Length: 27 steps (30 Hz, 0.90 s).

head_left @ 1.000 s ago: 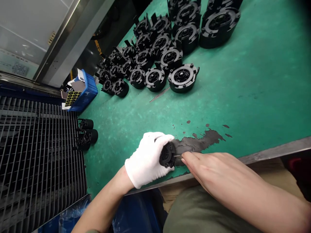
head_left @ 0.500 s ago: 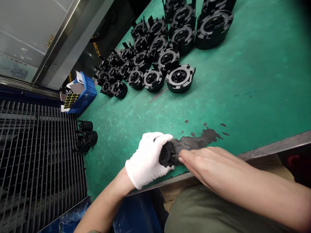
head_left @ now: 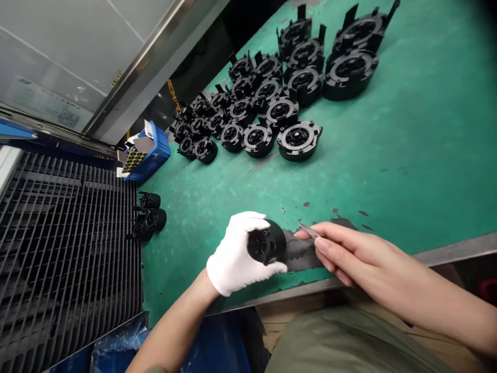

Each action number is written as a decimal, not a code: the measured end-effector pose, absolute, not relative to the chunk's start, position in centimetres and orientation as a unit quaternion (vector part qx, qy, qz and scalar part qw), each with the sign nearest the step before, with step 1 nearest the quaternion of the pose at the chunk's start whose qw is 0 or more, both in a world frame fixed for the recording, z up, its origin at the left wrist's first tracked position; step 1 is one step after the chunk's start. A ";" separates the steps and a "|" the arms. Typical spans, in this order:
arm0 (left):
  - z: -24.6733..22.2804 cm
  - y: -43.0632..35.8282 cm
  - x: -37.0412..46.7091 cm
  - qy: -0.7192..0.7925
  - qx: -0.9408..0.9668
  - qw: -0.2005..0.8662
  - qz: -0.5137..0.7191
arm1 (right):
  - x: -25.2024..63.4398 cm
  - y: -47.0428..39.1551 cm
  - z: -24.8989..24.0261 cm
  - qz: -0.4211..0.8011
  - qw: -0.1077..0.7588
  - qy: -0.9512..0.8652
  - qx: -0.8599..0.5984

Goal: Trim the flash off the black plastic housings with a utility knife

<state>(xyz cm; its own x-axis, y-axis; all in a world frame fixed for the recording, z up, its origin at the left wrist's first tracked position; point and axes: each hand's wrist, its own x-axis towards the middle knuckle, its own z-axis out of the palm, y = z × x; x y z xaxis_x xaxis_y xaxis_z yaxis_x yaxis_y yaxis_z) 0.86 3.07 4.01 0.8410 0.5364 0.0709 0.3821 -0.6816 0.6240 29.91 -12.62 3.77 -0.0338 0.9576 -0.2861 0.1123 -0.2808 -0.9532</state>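
Note:
My left hand (head_left: pixel 233 254), in a white glove, is wrapped round a round black plastic housing (head_left: pixel 277 241) near the front edge of the bench. The housing lies tilted, its open side with ribs and slots facing left. My right hand (head_left: pixel 345 251) is bare and pinches a small pointed metal blade (head_left: pixel 308 230) between thumb and fingers. The blade's tip is to the right of the housing, apart from it. The handle end is hidden in my fingers. Beneath both hands the green bench top (head_left: pixel 217 191) has a worn dark patch (head_left: pixel 306 256).
Several black housings (head_left: pixel 298 140) stand in rows at the back of the bench. A few more black housings (head_left: pixel 155 220) sit at the left edge. A blue bin (head_left: pixel 157 155) with sticker sheets stands back left. Left of the bench is a dark metal grid (head_left: pixel 70 248).
My right hand has drawn the blade away from the housing to the right. My left hand has turned the housing so its side wall shows. The whole view has shifted somewhat.

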 end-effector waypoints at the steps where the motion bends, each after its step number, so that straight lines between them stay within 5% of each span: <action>1: 3.3 3.0 0.7 0.253 0.903 0.299 0.174 | 29.8 -13.0 3.5 0.528 0.388 -0.473 -0.589; 5: 0.7 2.4 0.0 0.267 0.891 0.250 0.270 | 29.3 -13.3 2.8 0.430 0.414 -0.525 -0.607; 12: -0.2 1.3 -1.1 0.349 0.855 0.298 0.244 | 28.5 -13.0 2.9 0.397 0.403 -0.556 -0.609; 27: 6.1 2.2 0.0 0.270 0.875 0.391 0.091 | 28.0 -13.8 3.3 0.320 0.390 -0.608 -0.614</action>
